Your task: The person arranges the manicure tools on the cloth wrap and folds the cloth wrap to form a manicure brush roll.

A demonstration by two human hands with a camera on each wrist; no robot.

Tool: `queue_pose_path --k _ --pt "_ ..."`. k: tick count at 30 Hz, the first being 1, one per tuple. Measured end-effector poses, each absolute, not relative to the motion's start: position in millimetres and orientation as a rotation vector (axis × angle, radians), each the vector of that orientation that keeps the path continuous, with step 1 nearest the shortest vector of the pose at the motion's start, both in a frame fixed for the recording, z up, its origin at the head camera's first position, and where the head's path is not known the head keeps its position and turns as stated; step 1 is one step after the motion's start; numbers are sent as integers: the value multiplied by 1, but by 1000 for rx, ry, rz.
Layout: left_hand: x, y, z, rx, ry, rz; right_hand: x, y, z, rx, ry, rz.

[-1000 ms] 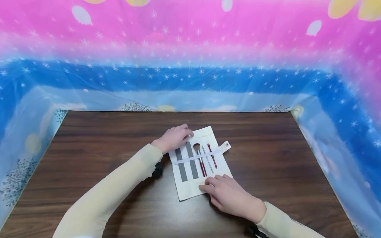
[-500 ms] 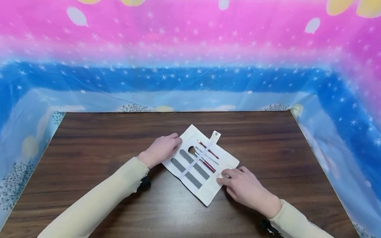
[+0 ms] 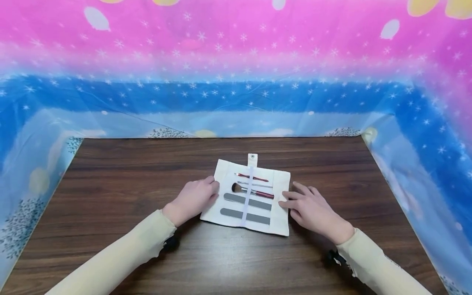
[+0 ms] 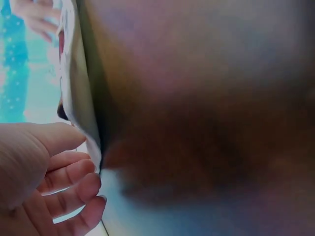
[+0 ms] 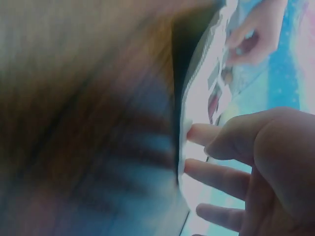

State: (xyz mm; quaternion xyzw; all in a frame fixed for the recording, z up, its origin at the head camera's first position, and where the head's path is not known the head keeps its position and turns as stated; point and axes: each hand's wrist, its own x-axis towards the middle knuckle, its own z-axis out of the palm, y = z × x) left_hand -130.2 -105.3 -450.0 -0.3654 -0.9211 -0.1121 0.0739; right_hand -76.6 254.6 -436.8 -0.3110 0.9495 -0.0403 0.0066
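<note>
A white fabric pouch (image 3: 281,223) lies unfolded in the middle of the table, its snap tab (image 3: 252,160) pointing to the far side. A pale elastic band crosses two grey nail files (image 3: 258,203), a red-handled brush (image 3: 263,194), a thin silver stick (image 3: 262,185) and a slim red-handled tool (image 3: 258,178). My left hand (image 3: 193,200) pinches the pouch's left edge; thumb and fingertips meet at the cloth in the left wrist view. On the opposite edge, the spread fingers of my right hand (image 3: 318,211) touch the cloth, with the thumb apart from them.
The dark wooden table (image 3: 121,172) carries the pouch near its centre. A pink and blue patterned cloth (image 3: 228,98) stands behind the table and along both sides. Black wrist straps show below both cuffs.
The pouch has turned counterclockwise, its tab swinging from the right to the far side. My left hand has come left and nearer; my right hand has moved right and farther away, its fingers straightening.
</note>
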Motion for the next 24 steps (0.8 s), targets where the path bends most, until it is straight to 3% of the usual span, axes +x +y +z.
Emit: queue_pose_path --k 13,24 --pt "-96 -102 -451 -1000 -2698 -166 -106 271 -439 -953 2839 -378" --pt "-68 -116 -447 -1100 -2800 -261 -81 272 -450 -1230 2861 -444"
